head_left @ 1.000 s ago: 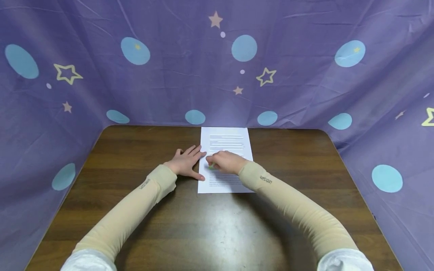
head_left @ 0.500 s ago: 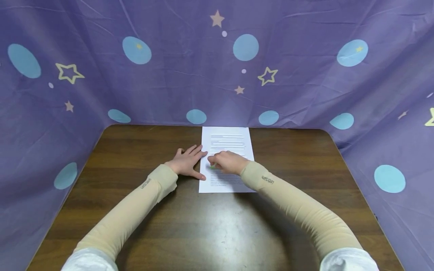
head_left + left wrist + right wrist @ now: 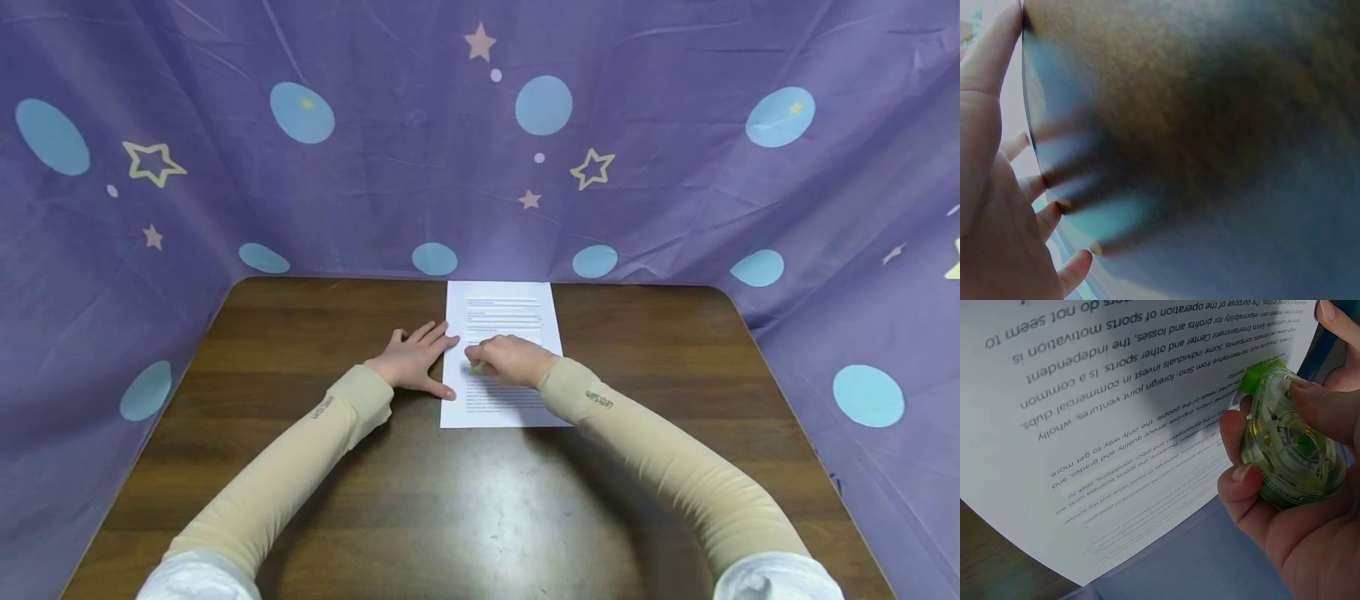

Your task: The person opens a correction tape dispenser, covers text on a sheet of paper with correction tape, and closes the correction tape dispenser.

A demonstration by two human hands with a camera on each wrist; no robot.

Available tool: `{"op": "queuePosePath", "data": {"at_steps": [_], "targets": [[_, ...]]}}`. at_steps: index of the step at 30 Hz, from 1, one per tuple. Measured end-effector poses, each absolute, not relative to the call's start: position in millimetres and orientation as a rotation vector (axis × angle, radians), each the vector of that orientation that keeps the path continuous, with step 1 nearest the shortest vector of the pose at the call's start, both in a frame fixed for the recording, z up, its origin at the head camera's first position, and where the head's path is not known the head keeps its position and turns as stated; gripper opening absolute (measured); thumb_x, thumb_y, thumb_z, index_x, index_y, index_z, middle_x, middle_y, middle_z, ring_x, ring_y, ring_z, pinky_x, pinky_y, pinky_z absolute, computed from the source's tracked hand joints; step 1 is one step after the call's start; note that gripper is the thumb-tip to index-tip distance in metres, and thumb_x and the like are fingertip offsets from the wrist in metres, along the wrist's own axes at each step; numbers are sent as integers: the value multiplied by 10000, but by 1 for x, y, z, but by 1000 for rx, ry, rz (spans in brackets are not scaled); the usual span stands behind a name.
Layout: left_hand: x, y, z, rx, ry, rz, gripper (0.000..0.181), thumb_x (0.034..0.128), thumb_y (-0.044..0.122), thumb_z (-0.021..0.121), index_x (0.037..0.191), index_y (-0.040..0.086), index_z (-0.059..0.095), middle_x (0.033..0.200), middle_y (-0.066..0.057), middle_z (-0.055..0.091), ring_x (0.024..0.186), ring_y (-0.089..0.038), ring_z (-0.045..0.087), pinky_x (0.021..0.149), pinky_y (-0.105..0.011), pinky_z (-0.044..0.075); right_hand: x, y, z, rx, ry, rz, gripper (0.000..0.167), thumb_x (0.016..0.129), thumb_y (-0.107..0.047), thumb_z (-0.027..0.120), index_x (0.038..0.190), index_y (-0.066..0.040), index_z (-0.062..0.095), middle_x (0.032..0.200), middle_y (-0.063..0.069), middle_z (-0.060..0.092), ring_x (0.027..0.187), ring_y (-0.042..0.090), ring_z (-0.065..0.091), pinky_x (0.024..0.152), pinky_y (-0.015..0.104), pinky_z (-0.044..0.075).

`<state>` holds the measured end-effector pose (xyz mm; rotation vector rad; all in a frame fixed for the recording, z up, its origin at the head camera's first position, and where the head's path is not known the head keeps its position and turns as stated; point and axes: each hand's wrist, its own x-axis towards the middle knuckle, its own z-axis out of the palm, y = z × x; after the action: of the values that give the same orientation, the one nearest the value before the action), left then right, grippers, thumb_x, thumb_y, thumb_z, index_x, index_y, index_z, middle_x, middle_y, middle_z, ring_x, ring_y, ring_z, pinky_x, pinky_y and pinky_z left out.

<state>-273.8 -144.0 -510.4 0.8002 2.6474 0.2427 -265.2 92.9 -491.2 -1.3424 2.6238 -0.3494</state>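
Observation:
A printed sheet of paper [image 3: 454, 412] lies on the table, its far end near the curtain. My left hand [image 3: 412, 364] rests with spread fingers across the sheet's left edge, fingertips and thumb on the paper. Between the thumb and curled fingers of my right hand [image 3: 519, 361] is a clear and green correction tape [image 3: 1294, 440]. In the right wrist view its green tip [image 3: 1260, 376] is at a line of print; whether any tape lies on the page is hard to tell. In the left wrist view the left hand [image 3: 1004, 206] shows from its palm side.
The brown wooden table [image 3: 337, 500] has rounded far corners. A purple curtain [image 3: 420, 125] with stars and blue ovals hangs behind it and along both sides. Beige sleeves [image 3: 637, 442] cover both forearms.
My right hand has shifted slightly to the right across the sheet with the correction tape. The left hand stays in place on the paper's left edge.

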Motion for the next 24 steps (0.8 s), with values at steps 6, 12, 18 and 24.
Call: {"op": "queuePosePath", "data": {"at_steps": [6,12,18,24], "targets": [[-275,-144,-512,802,2653,234,1115,810,680,782,1651,130,298,1740,-171,112,1592,-399,108,1112,-644,221,-265,98,-493,-1347,2638,-340,116,954,5,701,1020,-79,655,963,55,758,867,211,730,812,364,571],[-274,-144,-512,796,2648,234,1125,807,683,783,1652,128,291,1740,-175,107,1592,-400,107,1114,-651,218,-265,103,-491,-1352,2642,-311,134,936,23,708,995,-84,653,912,48,741,805,192,695,776,356,557],[-274,-144,-511,789,2640,239,1128,808,689,779,1655,130,286,1741,-173,100,1593,-398,101,1120,-656,213,-263,110,-490,-1362,2642,-319,143,915,56,698,979,-66,657,886,52,729,775,191,675,752,359,552],[-275,-143,-513,792,2649,226,1137,799,703,777,1652,129,291,1738,-182,112,1589,-405,115,1114,-653,223,-263,118,-492,-1374,2656,-326,127,927,36,705,979,-70,657,919,67,750,808,204,703,765,363,559]]}}
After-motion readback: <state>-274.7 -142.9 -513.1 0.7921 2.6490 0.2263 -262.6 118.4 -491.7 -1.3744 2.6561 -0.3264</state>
